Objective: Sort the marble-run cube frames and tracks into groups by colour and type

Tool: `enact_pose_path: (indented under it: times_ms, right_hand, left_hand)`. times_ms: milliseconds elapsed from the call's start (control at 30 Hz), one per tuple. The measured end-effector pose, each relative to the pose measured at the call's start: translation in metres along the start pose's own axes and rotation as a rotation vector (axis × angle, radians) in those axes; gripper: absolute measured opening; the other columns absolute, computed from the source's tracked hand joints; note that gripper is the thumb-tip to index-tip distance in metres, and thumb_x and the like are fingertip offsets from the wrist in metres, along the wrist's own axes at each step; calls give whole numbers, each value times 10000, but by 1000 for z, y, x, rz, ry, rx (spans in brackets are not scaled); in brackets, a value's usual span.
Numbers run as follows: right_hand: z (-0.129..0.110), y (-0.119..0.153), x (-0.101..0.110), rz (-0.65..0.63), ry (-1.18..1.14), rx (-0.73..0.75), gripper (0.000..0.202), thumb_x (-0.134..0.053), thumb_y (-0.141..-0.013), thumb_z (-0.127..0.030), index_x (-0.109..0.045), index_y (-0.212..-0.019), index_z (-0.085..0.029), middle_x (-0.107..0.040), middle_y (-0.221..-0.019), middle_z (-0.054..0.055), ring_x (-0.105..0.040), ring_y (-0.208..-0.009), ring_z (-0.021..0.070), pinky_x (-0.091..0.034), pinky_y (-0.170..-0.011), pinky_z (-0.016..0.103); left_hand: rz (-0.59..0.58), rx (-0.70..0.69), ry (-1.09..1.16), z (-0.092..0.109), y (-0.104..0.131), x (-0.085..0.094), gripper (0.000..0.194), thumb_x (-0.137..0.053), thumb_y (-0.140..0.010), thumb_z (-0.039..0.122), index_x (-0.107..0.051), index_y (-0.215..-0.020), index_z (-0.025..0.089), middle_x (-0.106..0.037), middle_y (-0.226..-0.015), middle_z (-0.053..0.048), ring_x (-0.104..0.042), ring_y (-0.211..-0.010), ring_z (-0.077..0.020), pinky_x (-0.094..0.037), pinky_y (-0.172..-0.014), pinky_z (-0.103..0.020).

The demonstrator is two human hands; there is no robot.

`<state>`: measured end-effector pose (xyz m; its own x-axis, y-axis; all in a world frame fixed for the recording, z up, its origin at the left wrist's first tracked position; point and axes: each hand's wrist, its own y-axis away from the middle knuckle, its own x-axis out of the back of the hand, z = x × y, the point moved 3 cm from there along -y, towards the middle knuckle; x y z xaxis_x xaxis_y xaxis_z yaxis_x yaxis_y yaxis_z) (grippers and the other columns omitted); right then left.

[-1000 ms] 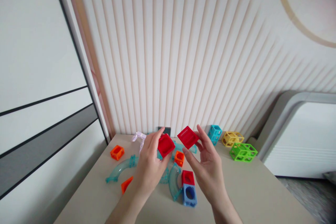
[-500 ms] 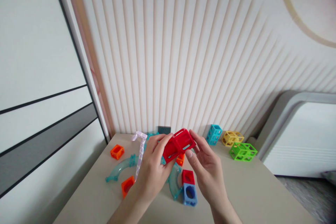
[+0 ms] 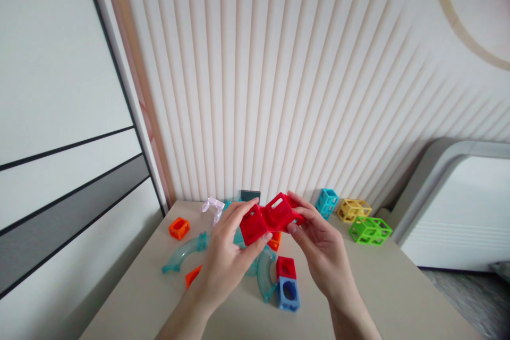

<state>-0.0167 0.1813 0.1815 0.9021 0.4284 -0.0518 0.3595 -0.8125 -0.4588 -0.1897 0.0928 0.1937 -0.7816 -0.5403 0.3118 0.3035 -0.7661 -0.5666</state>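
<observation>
Both hands hold a red openwork toy block piece (image 3: 274, 216) above the table; it looks like two hollow cubes meeting at the middle. My left hand (image 3: 231, 252) grips its left part, with the thumb along the lower edge. The fingers and thumb of my right hand (image 3: 321, 241) pinch its right end. Below the hands stand a small red block (image 3: 286, 267) and a blue block with a round hole (image 3: 288, 295), touching each other. A clear teal curved track (image 3: 264, 276) lies beside them. An orange block (image 3: 274, 241) shows partly beneath the red piece.
On the left are an orange block (image 3: 179, 228), another teal curved track (image 3: 184, 252) and a pale purple chain-like piece (image 3: 215, 207). Teal (image 3: 326, 203), yellow (image 3: 354, 210) and green (image 3: 370, 230) frame blocks stand at the back right, near the ribbed wall (image 3: 255, 90).
The red piece has been turned in the hands, so its closed side faces me more. My left thumb now shows along its lower edge, and my right hand has shifted slightly right.
</observation>
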Motion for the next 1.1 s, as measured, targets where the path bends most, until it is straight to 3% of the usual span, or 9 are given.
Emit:
enact_pose_path:
  times_ms: [167,333,467,567,700,800,967,1100]
  right_hand:
    - [-1,2,2,71,-76,39,102,-720,-913,-275,-726,-1015,-278,-516,-1526,74,-498,-1393,295,-466,-1110,470]
    - [-3,4,-7,-43,-67,8,96,-710,-922,-304,-716,-1012,-273,-534,-1509,85,-543,-1353,288,-479,-1099,468]
    - [-4,3,-9,-56,-40,8,134,-711,-919,-345,-707,-1032,-272,-539,-1499,90,-540,-1352,295,-457,-1117,485]
    - [-4,4,-12,-57,-52,-23,291,-687,-936,-373,-650,-1215,-300,-532,-1498,94,-546,-1345,283,-461,-1115,470]
    - [-1,7,-24,-83,-154,-88,555,-692,-930,-402,-462,-1433,-345,-595,-1416,104,-633,-1234,263,-554,-1007,435]
    - [2,8,-27,-35,-186,-116,638,-731,-901,-379,-420,-1456,-345,-624,-1374,102,-668,-1175,257,-569,-982,427]
    - [1,5,-17,-12,-213,-103,741,-753,-885,-346,-356,-1510,-384,-613,-1404,87,-642,-1227,271,-562,-998,467]
    - [1,5,-13,-63,-201,-119,819,-800,-848,-317,-357,-1536,-353,-620,-1407,102,-639,-1237,269,-518,-1057,493]
  left_hand:
    - [-52,36,5,0,-2,-1,423,-734,-864,357,-637,-1267,277,-667,-1222,-84,-639,-1131,-264,-530,-952,-367]
    - [-62,1,-6,7,-1,-3,431,-733,-859,328,-622,-1271,270,-670,-1221,-79,-639,-1126,-259,-520,-967,-364]
    - [-51,-13,-12,10,-1,-3,399,-717,-870,320,-615,-1252,268,-666,-1206,-86,-639,-1112,-261,-529,-944,-365]
    - [23,-67,-66,8,1,-8,372,-699,-868,251,-599,-1226,266,-642,-1211,-89,-627,-1122,-261,-530,-950,-379]
    - [174,-176,-214,2,8,-21,441,-691,-855,187,-560,-1270,257,-604,-1233,-111,-592,-1164,-286,-514,-988,-435]
    - [137,-207,-224,1,12,-28,481,-685,-869,188,-531,-1318,269,-594,-1267,-112,-567,-1209,-288,-490,-1035,-454]
    - [-115,-18,29,1,10,-19,462,-659,-920,324,-519,-1359,302,-554,-1401,-96,-531,-1300,-275,-486,-1068,-413]
    - [-162,257,255,-10,7,-13,459,-601,-954,431,-524,-1382,283,-605,-1364,-113,-596,-1233,-286,-588,-892,-364]
